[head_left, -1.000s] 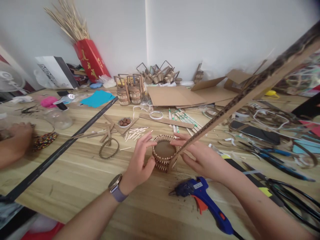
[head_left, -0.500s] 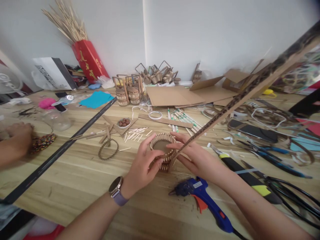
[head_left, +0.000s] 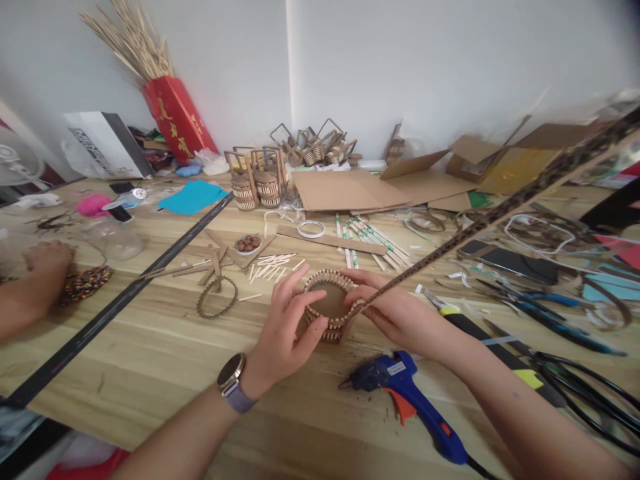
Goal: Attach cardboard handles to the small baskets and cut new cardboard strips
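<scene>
A small round basket (head_left: 327, 332) of upright pale sticks with brown cardboard bands stands on the table between my hands. My left hand (head_left: 290, 320) curves around its left side. The thumb touches the near rim, the index finger reaches over the opening, and the other fingers lie at the far left. My right hand (head_left: 395, 307) has its fingers at the right rim, pinching the end of a long corrugated cardboard strip (head_left: 465, 230). That strip runs along the rim and rises to the upper right. Part of the right fingertips is hidden behind it.
A blue glue gun (head_left: 400, 380) lies close in front. To the right are a utility knife (head_left: 500, 347), scissors (head_left: 575, 380) and pliers (head_left: 550, 320). Loose sticks (head_left: 273, 267) and a cardboard ring (head_left: 217, 298) lie left. Another person's hand (head_left: 45, 267) rests far left.
The basket has shifted slightly right. My left index finger has lifted off the rim and straightened over the opening. The strip's free part has swung lower on the right, and my right fingers have drawn back.
</scene>
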The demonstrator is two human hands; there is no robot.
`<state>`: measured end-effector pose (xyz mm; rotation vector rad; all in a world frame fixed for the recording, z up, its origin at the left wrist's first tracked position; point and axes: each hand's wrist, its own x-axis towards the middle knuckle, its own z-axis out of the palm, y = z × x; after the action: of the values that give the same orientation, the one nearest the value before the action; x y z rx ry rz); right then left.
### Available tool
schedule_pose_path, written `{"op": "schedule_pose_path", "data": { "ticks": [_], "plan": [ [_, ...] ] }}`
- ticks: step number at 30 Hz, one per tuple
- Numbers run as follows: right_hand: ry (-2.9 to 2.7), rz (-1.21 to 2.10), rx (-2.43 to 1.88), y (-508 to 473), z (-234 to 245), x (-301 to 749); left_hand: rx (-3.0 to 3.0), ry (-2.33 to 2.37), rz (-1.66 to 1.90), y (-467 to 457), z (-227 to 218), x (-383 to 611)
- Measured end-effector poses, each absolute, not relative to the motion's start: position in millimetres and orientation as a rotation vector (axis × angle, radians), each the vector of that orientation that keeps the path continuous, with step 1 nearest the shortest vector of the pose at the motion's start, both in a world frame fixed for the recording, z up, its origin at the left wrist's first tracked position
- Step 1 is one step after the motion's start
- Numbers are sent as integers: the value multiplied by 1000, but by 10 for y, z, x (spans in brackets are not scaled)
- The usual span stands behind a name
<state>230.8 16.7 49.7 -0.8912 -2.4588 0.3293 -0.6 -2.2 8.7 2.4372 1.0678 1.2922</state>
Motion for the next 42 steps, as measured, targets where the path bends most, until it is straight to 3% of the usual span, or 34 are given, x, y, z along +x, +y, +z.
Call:
{"op": "schedule_pose_path", "data": {
  "ticks": [7, 26, 32, 42],
  "plan": [
    [-2426, 270, -912, 192, 474, 2350, 2211, 1072, 1392, 10, 62, -16],
    [-2492, 398, -1000, 211, 463, 2444, 2308, 1041, 1241, 8, 36, -1],
    [-2406, 345, -1101, 230, 476, 2517, 1987, 966, 1304, 37, -41, -20],
    [-2412, 812, -1267, 251, 334, 2414, 2042, 1129, 867, 149, -202, 24]
  ]
}}
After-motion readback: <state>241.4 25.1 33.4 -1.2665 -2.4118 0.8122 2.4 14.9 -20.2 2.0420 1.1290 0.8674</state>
